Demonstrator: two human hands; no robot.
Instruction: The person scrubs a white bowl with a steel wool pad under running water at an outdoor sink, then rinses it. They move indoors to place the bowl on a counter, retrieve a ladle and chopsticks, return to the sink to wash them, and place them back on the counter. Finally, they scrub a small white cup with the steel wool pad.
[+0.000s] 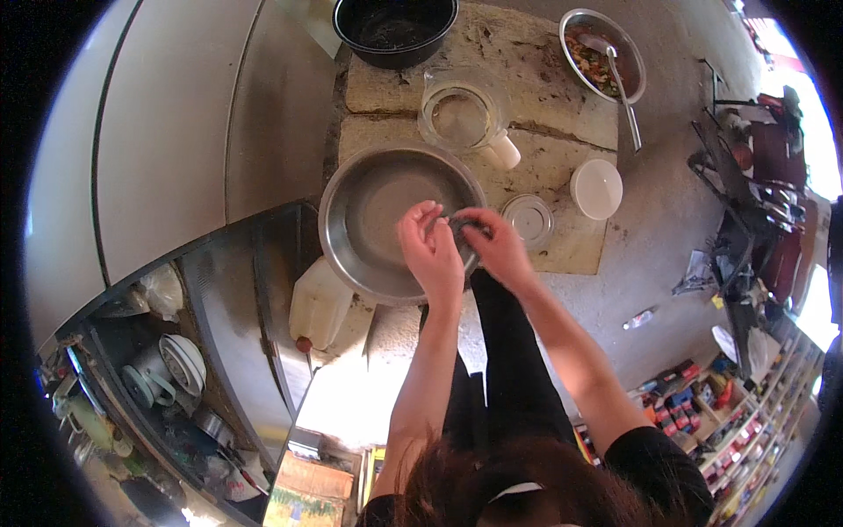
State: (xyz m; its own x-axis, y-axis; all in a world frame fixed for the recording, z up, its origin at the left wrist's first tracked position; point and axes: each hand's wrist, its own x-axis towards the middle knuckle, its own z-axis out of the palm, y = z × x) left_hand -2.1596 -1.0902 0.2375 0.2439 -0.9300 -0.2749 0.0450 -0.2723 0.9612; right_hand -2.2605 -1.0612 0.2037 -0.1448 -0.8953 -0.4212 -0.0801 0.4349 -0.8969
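Both of my hands meet above the right side of a wide, shallow steel basin (356,202). My left hand (432,255) has its fingers curled together, the tips pointing up. Beside it, my right hand (493,244) is closed with the thumb and fingers bent toward the left fingertips. A small dark thing seems to lie between the two hands, too small and too covered to name. Bare metal shows in the visible part of the basin. Just right of my right hand lies a round, clear lid (529,221) on the worn wooden board (562,250).
Beyond the basin stands a clear jug (464,114) with a white handle. Farther back are a black bowl (395,39) and a steel bowl (604,57) of chopped food with a spoon. A white bowl (597,190) sits rightward; a plastic jerrycan (320,303) stands below the basin's left.
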